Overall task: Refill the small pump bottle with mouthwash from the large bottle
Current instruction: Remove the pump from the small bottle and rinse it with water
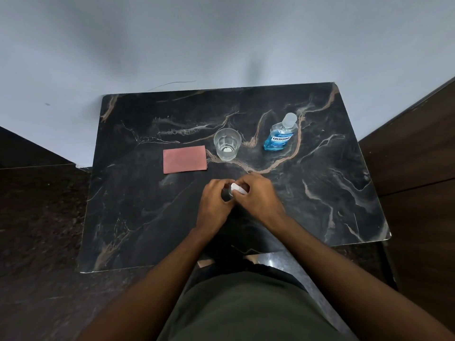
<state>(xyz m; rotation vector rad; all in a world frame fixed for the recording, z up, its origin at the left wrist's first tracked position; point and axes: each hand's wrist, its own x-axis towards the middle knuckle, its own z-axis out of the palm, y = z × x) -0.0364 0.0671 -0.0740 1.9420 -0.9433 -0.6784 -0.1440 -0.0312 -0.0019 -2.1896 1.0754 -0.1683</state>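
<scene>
A person's two bare forearms reach from the near edge over a black marble-patterned table [320,193] with tan and white veins. At its middle the left hand [214,200] and right hand [258,195] meet, fingers curled round the one small pump bottle [236,188]; only its white top shows between them. Farther back lie one pink cloth [184,159], one clear glass [227,144] just right of it, and one large bottle [279,134] of blue mouthwash, capped, label forward, well apart from the hands. Beyond stands a pale grey wall [197,40]; dark floor [37,217] lies to the left and dark wood panels flank the right.
</scene>
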